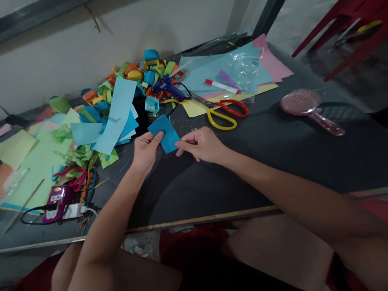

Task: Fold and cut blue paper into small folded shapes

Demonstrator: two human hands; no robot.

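Note:
A small blue piece of paper (167, 134) is held between my two hands, above the dark tabletop. My left hand (147, 148) pinches its left side with the thumb on top. My right hand (202, 145) grips its lower right corner between thumb and fingers. To the left of the paper lie light blue paper strips (119, 115) on a stack of darker blue pieces. Just beyond my hands sits a small light blue folded paper piece (151, 104). Scissors (225, 112) with one red and one yellow handle rest to the right of it.
Many folded paper pieces (136, 74) are heaped by the wall, with a blue glue gun (168, 87) against them. Coloured sheets (208, 69), markers (222, 86) and a pink hairbrush (306, 106) lie rightward. A purple device (56, 201) with cables and crumpled green paper (76, 153) are left.

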